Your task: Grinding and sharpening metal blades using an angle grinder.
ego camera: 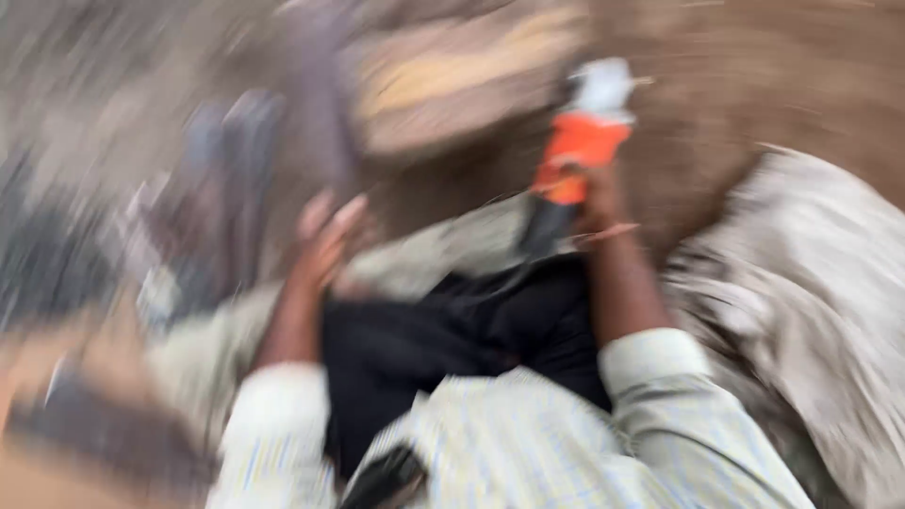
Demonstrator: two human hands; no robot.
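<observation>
The picture is heavily smeared by motion. My right hand point(596, 196) is closed around an orange and white power tool point(581, 132), held upright right of centre; it looks like a small grinder with a black lower body. My left hand point(325, 240) is raised at centre left with fingers apart, holding nothing, close to a pale trouser knee. Both forearms come out of striped light shirt sleeves at the bottom.
A dark cloth or garment point(452, 335) lies between my arms. Pale dusty fabric point(811, 283) fills the right side. A tan, blurred wooden shape point(452, 80) sits above centre, and brown earth point(754, 75) lies beyond. Dark, unclear shapes are at left.
</observation>
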